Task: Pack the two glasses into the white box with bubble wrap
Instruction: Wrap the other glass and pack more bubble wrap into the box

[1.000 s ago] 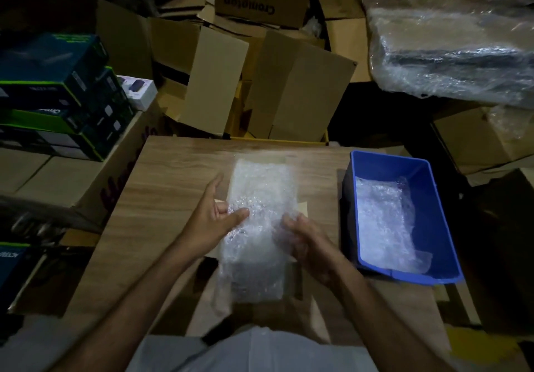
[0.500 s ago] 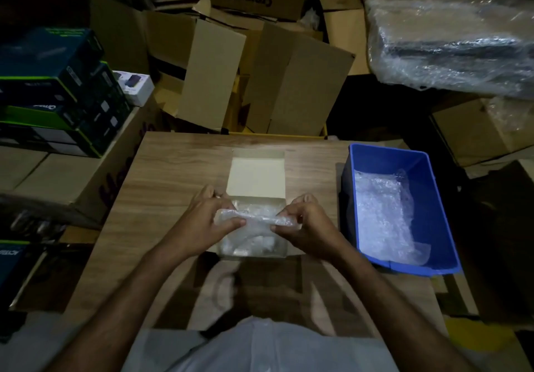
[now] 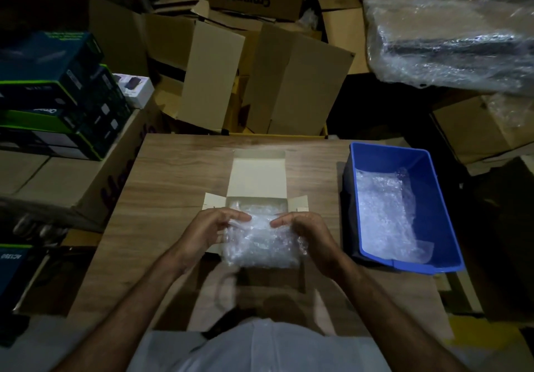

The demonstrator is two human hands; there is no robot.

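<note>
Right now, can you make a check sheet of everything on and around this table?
Surface: wooden table, partly bare.
Job's things: white box open, lid flap back; bubble wrap bundled over its opening; glasses not discernible.
Clutter: blue bin at right, holding more wrap.
Grips: left hand and right hand both pinch the bundle's top edge.
Cables: nothing seen.
Surroundings: cardboard boxes behind, stacked dark boxes left, plastic-wrapped package upper right.

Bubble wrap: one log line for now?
bubble wrap: over white box | left hand: pinching wrap | right hand: pinching wrap | lid: open
</note>
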